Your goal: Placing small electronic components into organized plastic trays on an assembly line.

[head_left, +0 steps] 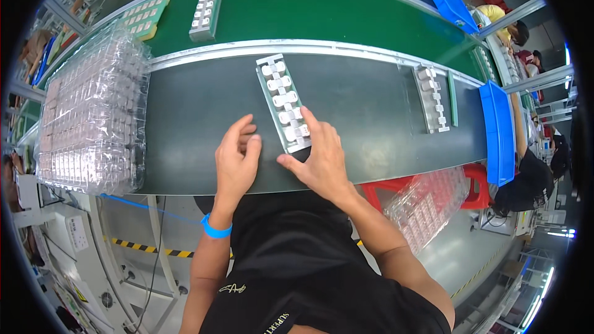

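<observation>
Fixture: pale fixture (271, 105) w/ white pcs (280, 83) lay mid dark counter (210, 86), in front of wearer, slanted, far end toward L.
R hand (320, 158): at fixture's lower R edge, index tip by a white pc., thumb spread near the bottom end; couldn't tell if grip was clasping it or only touching.
L hand (238, 159): L of fixture, apart, fingers loosely bent, grip released; blue wristband (216, 227).
Counter R: 2nd fixture (425, 105), green strip (453, 100) just beside, blue bin (498, 133) at end.
Counter L: tall stack of clear plastic trays (93, 117).
Green belt (297, 15), beyond counter: loaded fixture (203, 35), green tray (162, 9).
Below R: red stool (475, 188), clear tray (430, 207) adj.
</observation>
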The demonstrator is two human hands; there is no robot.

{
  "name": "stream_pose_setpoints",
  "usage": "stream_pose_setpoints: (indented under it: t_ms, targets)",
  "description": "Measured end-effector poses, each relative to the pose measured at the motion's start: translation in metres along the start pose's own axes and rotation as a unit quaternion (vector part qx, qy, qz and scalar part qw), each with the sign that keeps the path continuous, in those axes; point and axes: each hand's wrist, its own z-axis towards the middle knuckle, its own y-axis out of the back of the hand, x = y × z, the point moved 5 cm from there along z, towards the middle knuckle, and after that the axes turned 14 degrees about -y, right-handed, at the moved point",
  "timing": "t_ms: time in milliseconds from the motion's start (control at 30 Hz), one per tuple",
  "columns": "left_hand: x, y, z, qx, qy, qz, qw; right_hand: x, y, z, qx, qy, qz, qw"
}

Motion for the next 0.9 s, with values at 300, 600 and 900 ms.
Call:
stream_pose_setpoints:
  t_ms: [300, 600, 900]
  targets:
    - [0.011, -0.039, 0.043, 0.037, 0.152, -0.144, 0.977, -0.055, 0.0, 0.073, 0.201, -0.176, 0.26, 0.928]
    - [0.031, -0.017, 0.056, 0.097, 0.215, -0.153, 0.96, -0.051, -0.028, 0.109, 0.333, -0.195, 0.344, 0.856]
    - [0.039, -0.023, 0.062, 0.093, 0.207, -0.13, 0.965, -0.065, -0.024, 0.11, 0.143, -0.148, 0.199, 0.958]
